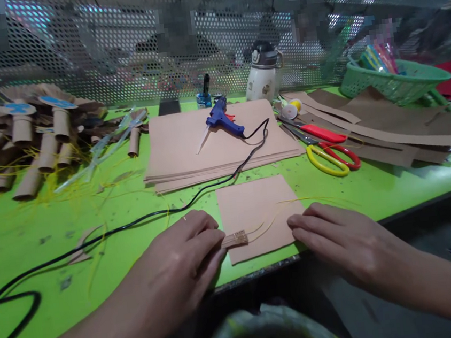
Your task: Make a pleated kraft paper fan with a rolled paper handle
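My left hand (201, 241) is closed around a narrow, folded brown paper strip (238, 238), whose end sticks out past the fingertips. Two thin yellow strings (269, 222) trail from that end to the right. Beneath it, a square sheet of brown paper (255, 201) lies at the table's front edge. Closed at the sheet's right side, my right hand (331, 230) has its fingertips on the edge; the thumb is hidden. Behind the sheet, a blue glue gun (224, 120) rests on a stack of larger brown sheets (174, 142).
A black cord (153, 214) crosses the green table (124, 201). Red- and yellow-handled scissors (327, 161) lie at right, near brown paper strips and a green basket (397, 83). Paper tubes (48, 150) with yellow string pile up at left. A white bottle (263, 76) stands behind.
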A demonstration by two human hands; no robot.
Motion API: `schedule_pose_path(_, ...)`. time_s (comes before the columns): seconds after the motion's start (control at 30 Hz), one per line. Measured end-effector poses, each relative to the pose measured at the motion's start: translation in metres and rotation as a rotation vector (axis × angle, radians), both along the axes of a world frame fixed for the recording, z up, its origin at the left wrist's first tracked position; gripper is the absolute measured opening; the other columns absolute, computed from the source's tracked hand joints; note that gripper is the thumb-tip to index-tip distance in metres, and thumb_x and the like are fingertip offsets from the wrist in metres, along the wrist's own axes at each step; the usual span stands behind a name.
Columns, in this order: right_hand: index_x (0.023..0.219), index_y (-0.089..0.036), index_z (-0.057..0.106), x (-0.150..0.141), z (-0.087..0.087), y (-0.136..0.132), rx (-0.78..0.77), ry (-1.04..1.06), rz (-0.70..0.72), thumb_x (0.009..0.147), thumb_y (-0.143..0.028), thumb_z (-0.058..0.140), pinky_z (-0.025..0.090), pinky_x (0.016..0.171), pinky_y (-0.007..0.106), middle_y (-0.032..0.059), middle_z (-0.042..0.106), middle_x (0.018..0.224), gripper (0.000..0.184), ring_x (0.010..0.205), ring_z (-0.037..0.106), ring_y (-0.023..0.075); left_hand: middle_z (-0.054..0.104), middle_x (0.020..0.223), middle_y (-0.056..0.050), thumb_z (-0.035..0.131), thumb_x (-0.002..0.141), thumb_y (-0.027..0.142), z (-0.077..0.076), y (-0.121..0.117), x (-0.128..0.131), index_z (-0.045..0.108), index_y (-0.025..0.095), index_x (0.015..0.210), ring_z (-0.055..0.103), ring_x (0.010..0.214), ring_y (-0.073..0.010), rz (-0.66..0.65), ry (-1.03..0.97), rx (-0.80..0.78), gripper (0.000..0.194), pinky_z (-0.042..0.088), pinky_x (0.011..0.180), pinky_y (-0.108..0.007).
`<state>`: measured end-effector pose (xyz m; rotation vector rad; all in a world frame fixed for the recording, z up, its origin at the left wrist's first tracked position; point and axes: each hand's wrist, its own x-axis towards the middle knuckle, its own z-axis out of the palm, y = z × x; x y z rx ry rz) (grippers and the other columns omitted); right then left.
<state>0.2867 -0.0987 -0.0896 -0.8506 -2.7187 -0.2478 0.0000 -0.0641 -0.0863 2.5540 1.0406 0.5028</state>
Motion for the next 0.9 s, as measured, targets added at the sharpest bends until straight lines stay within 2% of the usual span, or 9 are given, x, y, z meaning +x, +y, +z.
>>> schedule_pose_path(0.43,0.106,0.0,0.063,0.0015,-0.0025,-0.0004,-0.024,-0.024,-0.001,0.09,0.0,0.036,0.053,0.08,0.046,0.0219,0.066,0.11,0.032,0.098,0.055,0.0311,0.059,0.088,-0.007,0.049,0.09,0.018,-0.0053,-0.0034,-0.0005,0.063,0.018,0.079,0.056,0.08,-0.0164,0.006,-0.009,0.069,0.018,0.048,0.069,-0.027)
schedule_pose_path(0.77,0.104,-0.001,0.064,0.0015,-0.0013,0.0007,0.006,-0.008,-0.001,0.091,-0.002,0.036,0.052,0.082,0.044,0.0219,0.067,0.109,0.031,0.098,0.057,0.0297,0.057,0.092,-0.007,0.047,0.092,0.019,-0.0094,0.0024,-0.0019,0.06,0.017,0.078,0.054,0.081,-0.0165,0.004,0.01,0.016,0.019,0.046,0.07,-0.03)
schedule_pose_path(0.9,0.105,0.0,0.063,0.0023,-0.0028,0.0003,-0.001,-0.016,0.004,0.091,-0.001,0.036,0.051,0.083,0.045,0.0214,0.066,0.11,0.031,0.098,0.055,0.0299,0.057,0.09,-0.007,0.046,0.091,0.018,-0.0084,0.0021,-0.0006,0.06,0.017,0.077,0.053,0.081,-0.017,-0.005,0.007,0.04,0.02,0.046,0.07,-0.03)
